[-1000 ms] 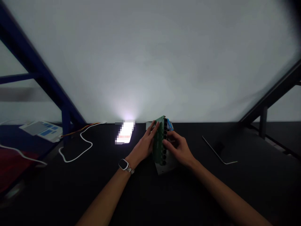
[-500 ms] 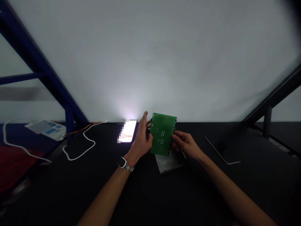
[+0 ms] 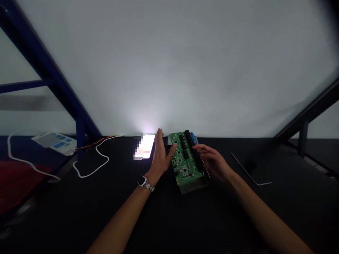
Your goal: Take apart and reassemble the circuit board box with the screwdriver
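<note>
A green circuit board (image 3: 181, 163) lies tilted over a grey metal plate (image 3: 194, 187), its component side facing up. Black connectors run along it, with a long black strip (image 3: 194, 151) and a blue connector (image 3: 194, 138) by the right edge. My left hand (image 3: 160, 155) grips the left edge, thumb over the top and the other fingers stretched upward. At the right edge, my right hand (image 3: 213, 160) has its fingers closed against the black strip; their undersides are hidden. Most of the plate is covered by the board.
A lit phone (image 3: 145, 146) lies left of my left hand, near the wall. A white cable (image 3: 106, 158) and a white-and-blue printed sheet (image 3: 57, 143) are further left. On the right, a thin bent metal rod (image 3: 246, 171) rests on the black tabletop (image 3: 159, 222). Blue frame bars (image 3: 60, 88) rise at left.
The circuit board has turned over from its plain back to its component side and come down over the metal plate. Both hands have stayed at its edges.
</note>
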Demonstrator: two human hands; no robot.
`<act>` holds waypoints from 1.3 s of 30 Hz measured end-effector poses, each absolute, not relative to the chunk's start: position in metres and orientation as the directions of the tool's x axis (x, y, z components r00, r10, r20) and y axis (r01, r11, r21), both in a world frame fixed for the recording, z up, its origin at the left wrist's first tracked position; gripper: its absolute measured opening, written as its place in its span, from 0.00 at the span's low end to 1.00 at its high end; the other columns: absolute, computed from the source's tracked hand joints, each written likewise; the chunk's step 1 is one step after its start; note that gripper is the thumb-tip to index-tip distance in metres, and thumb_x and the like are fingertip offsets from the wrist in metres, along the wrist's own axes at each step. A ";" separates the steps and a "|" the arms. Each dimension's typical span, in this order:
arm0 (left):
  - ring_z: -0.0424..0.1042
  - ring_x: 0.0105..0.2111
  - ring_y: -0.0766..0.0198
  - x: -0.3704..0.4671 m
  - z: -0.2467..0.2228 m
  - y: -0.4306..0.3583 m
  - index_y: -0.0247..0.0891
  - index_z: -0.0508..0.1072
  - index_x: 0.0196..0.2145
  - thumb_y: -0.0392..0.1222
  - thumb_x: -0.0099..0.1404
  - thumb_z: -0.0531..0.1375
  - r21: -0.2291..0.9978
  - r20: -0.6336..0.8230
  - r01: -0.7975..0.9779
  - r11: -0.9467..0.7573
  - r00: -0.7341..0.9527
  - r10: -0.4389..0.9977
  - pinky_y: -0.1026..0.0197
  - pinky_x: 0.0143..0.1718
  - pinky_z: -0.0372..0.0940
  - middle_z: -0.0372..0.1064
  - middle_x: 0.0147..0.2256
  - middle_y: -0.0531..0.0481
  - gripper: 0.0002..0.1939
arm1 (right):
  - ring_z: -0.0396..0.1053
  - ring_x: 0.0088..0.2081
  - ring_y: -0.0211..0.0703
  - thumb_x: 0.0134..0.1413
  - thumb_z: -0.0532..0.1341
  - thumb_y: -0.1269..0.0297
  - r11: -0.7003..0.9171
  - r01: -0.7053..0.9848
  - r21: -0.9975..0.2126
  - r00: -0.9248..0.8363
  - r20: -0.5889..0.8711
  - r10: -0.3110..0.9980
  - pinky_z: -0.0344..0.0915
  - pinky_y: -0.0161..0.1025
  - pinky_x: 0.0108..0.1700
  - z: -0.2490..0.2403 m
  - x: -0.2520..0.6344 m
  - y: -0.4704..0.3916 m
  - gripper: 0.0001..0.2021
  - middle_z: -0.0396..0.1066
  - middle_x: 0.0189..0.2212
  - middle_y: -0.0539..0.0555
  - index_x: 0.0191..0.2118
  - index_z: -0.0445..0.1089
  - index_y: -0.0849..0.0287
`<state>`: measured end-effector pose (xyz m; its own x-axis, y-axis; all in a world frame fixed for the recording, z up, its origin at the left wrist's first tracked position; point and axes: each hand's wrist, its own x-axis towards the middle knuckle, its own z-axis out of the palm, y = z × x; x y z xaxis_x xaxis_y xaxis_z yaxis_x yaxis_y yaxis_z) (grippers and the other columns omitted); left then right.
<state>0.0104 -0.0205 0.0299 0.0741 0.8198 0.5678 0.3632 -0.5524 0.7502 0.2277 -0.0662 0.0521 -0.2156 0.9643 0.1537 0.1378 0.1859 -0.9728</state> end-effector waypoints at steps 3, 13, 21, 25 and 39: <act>0.54 0.63 0.46 0.012 0.028 -0.022 0.45 0.45 0.67 0.54 0.68 0.55 0.838 0.480 0.263 -0.478 0.063 0.875 0.44 0.60 0.56 0.47 0.65 0.39 0.35 | 0.67 0.29 0.38 0.54 0.65 0.58 -0.007 -0.165 -0.986 -0.232 0.032 0.972 0.63 0.33 0.25 0.045 0.223 -0.065 0.12 0.70 0.35 0.51 0.43 0.69 0.54; 0.52 0.20 0.71 0.025 0.044 -0.036 0.38 0.57 0.23 0.55 0.66 0.57 0.958 0.285 -0.015 -0.287 0.168 0.944 0.66 0.20 0.49 0.51 0.21 0.57 0.22 | 0.62 0.26 0.34 0.52 0.66 0.59 0.042 -0.050 -0.998 -0.310 0.055 0.949 0.61 0.33 0.27 0.035 0.208 -0.067 0.16 0.64 0.27 0.45 0.37 0.56 0.54; 0.61 0.15 0.68 0.035 0.053 -0.046 0.36 0.69 0.26 0.63 0.68 0.49 0.974 0.185 -0.182 -0.136 0.290 0.939 0.65 0.15 0.53 0.61 0.17 0.54 0.28 | 0.71 0.30 0.39 0.53 0.64 0.62 0.072 -0.052 -0.996 -0.323 0.085 0.943 0.66 0.37 0.31 0.036 0.198 -0.067 0.13 0.68 0.30 0.48 0.37 0.57 0.55; 0.59 0.13 0.70 0.034 0.057 -0.050 0.35 0.76 0.31 0.61 0.69 0.48 0.961 0.237 -0.212 -0.178 0.300 0.924 0.65 0.15 0.54 0.59 0.15 0.55 0.29 | 0.75 0.31 0.43 0.51 0.66 0.63 -0.080 -0.164 -0.983 -0.392 -0.010 0.920 0.71 0.42 0.34 0.045 0.205 -0.070 0.16 0.73 0.36 0.52 0.42 0.60 0.54; 0.67 0.19 0.66 0.025 0.048 -0.034 0.37 0.75 0.37 0.61 0.67 0.51 0.978 0.186 -0.128 -0.165 0.172 0.967 0.65 0.17 0.59 0.68 0.22 0.50 0.24 | 0.69 0.29 0.38 0.47 0.70 0.58 -0.056 -0.097 -0.994 -0.293 -0.025 0.956 0.70 0.35 0.24 0.046 0.220 -0.062 0.16 0.68 0.28 0.48 0.34 0.62 0.56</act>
